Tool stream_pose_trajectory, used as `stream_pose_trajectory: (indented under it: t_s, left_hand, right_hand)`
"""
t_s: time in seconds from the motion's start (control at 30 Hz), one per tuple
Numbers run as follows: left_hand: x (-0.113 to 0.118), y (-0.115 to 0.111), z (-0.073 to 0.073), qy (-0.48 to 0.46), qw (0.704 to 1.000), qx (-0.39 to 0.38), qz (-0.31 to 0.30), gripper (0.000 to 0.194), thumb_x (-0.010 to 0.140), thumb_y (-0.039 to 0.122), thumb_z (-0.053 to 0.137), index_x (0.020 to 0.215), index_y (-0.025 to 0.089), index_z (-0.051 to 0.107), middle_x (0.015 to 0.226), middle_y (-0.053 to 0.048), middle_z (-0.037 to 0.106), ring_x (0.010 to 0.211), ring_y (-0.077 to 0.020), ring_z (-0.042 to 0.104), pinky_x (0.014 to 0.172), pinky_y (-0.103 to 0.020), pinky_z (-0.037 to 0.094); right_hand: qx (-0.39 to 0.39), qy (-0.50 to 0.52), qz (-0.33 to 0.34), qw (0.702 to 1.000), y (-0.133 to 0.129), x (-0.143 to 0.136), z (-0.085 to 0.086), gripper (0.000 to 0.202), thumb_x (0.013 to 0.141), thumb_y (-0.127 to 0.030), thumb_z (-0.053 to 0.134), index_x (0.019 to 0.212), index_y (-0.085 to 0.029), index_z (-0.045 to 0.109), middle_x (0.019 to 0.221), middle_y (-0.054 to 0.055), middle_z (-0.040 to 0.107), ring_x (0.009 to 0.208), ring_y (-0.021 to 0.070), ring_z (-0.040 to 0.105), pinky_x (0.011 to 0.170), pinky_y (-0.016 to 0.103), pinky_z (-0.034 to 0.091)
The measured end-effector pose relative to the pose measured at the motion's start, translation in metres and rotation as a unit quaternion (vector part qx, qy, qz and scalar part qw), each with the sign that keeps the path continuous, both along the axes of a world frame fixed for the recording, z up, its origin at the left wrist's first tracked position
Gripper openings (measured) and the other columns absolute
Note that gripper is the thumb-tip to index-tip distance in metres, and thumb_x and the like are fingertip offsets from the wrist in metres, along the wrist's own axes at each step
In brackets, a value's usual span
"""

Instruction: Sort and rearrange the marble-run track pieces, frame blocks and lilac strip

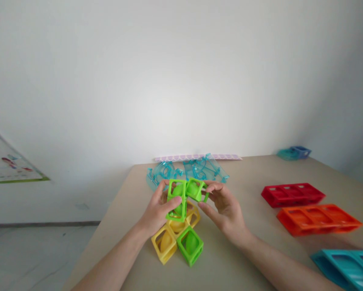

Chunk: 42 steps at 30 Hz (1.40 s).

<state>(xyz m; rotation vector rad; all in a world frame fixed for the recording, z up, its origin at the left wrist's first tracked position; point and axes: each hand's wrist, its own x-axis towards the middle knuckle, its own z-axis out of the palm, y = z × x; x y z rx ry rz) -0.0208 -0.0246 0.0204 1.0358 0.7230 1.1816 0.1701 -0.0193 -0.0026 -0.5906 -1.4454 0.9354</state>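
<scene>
My left hand point(157, 210) grips a piece made of two joined green cube blocks point(177, 189), its thumb pressed over the lower cube. Between the fingertips of my right hand point(226, 210) is a single green cube block point(195, 189), tilted and up against the upper right of the two-cube piece. I cannot tell whether the pieces are joined there. Beneath them on the table lie several yellow cube blocks point(164, 243), partly hidden by the held pieces. Touching these at the front right is another green cube block point(190, 245).
On the table point(236, 266), a red three-cell block point(293, 195), an orange one point(319, 218) and a blue one point(348, 264) lie to the right. Clear blue track pieces point(205, 167) sit at the back by a patterned strip point(230, 157). A blue container point(301, 152) stands far right.
</scene>
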Motion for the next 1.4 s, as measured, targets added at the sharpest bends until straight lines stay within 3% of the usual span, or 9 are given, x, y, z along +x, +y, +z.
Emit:
stream_pose_trajectory:
  t_s: [0.2, 0.37, 0.5, 0.8, 0.93, 1.0, 1.07, 1.23, 1.4]
  left_hand:
    - [0.0, 0.0, 0.004, -0.042, 0.999, -0.013, -0.009, 0.035, 0.075, 0.022, 0.075, 0.103, 0.023, 0.053, 0.095, -0.001, 0.067, 0.071, -0.0161, 0.069, 0.067, -0.032, 0.059]
    - [-0.004, 0.002, 0.004, -0.037, 0.999, -0.007, -0.039, 0.03, 0.078, 0.022, 0.072, 0.102, 0.022, 0.054, 0.087, -0.001, 0.069, 0.067, -0.0155, 0.068, 0.061, -0.029, 0.058]
    - [-0.007, 0.003, 0.003, -0.036, 0.998, -0.013, -0.047, 0.032, 0.077, 0.023, 0.072, 0.103, 0.023, 0.054, 0.088, -0.002, 0.069, 0.066, -0.0163, 0.069, 0.061, -0.03, 0.058]
    - [-0.004, 0.003, 0.004, -0.031, 0.999, -0.015, -0.011, 0.037, 0.069, 0.018, 0.079, 0.096, 0.021, 0.053, 0.083, 0.001, 0.068, 0.066, -0.0173, 0.069, 0.06, -0.029, 0.056]
    - [-0.003, 0.004, 0.002, -0.04, 0.998, -0.017, 0.04, 0.039, 0.07, 0.022, 0.077, 0.102, 0.02, 0.055, 0.087, -0.002, 0.07, 0.063, -0.0166, 0.069, 0.056, -0.026, 0.053]
    - [-0.004, 0.004, 0.001, -0.048, 0.998, -0.014, 0.045, 0.039, 0.071, 0.026, 0.076, 0.104, 0.02, 0.056, 0.086, -0.003, 0.071, 0.062, -0.018, 0.069, 0.053, -0.026, 0.052]
    - [-0.004, 0.004, 0.001, -0.059, 0.997, -0.011, 0.042, 0.041, 0.069, 0.029, 0.077, 0.104, 0.02, 0.056, 0.083, -0.004, 0.072, 0.064, -0.0199, 0.069, 0.055, -0.027, 0.052]
    - [-0.006, 0.005, -0.001, -0.078, 0.996, -0.019, -0.026, 0.039, 0.07, 0.036, 0.074, 0.099, 0.014, 0.06, 0.076, -0.008, 0.071, 0.071, -0.0228, 0.069, 0.066, -0.034, 0.054]
    - [-0.008, 0.006, -0.002, -0.074, 0.995, -0.024, -0.057, 0.037, 0.071, 0.036, 0.073, 0.098, 0.015, 0.062, 0.077, -0.008, 0.071, 0.07, -0.0209, 0.068, 0.063, -0.029, 0.052]
  right_hand:
    - [0.009, 0.042, 0.011, 0.999, -0.005, -0.003, 0.001, 0.03, 0.084, -0.016, 0.067, 0.104, -0.03, 0.049, 0.115, 0.003, 0.054, 0.11, 0.0196, 0.057, 0.096, 0.039, 0.048]
    - [0.048, -0.013, 0.043, 0.998, -0.007, 0.001, 0.002, 0.036, 0.086, -0.013, 0.063, 0.111, -0.031, 0.045, 0.13, 0.007, 0.051, 0.131, 0.0249, 0.044, 0.103, 0.045, 0.042]
    - [0.076, -0.09, -0.003, 0.993, -0.005, 0.006, 0.003, 0.039, 0.085, -0.013, 0.063, 0.115, -0.03, 0.045, 0.136, 0.009, 0.05, 0.134, 0.0257, 0.04, 0.11, 0.048, 0.033]
    - [0.121, -0.212, -0.057, 0.968, -0.01, 0.006, 0.016, 0.037, 0.085, -0.016, 0.058, 0.12, -0.027, 0.048, 0.144, 0.01, 0.045, 0.132, 0.0272, 0.042, 0.105, 0.045, 0.035]
    - [0.082, -0.293, -0.102, 0.947, -0.012, 0.007, 0.021, 0.029, 0.081, -0.028, 0.064, 0.106, -0.022, 0.052, 0.11, 0.01, 0.064, 0.093, 0.023, 0.059, 0.077, 0.033, 0.045]
    - [0.044, -0.38, -0.049, 0.923, -0.013, 0.007, 0.023, 0.019, 0.081, -0.037, 0.065, 0.083, -0.022, 0.054, 0.077, 0.002, 0.062, 0.065, 0.016, 0.054, 0.06, 0.027, 0.039]
    - [0.021, -0.459, 0.016, 0.888, -0.015, 0.006, 0.025, 0.031, 0.077, -0.047, 0.067, 0.071, -0.021, 0.051, 0.063, -0.003, 0.055, 0.052, 0.0118, 0.045, 0.051, 0.025, 0.03]
    - [0.037, -0.52, 0.019, 0.853, -0.027, -0.001, 0.028, 0.05, 0.056, -0.058, 0.078, 0.078, -0.022, 0.052, 0.066, -0.003, 0.057, 0.049, 0.011, 0.037, 0.048, 0.026, 0.02]
    - [0.024, -0.504, 0.026, 0.863, -0.032, -0.004, 0.029, 0.026, 0.065, -0.036, 0.069, 0.081, -0.021, 0.056, 0.064, -0.001, 0.058, 0.05, 0.0129, 0.045, 0.049, 0.025, 0.027]
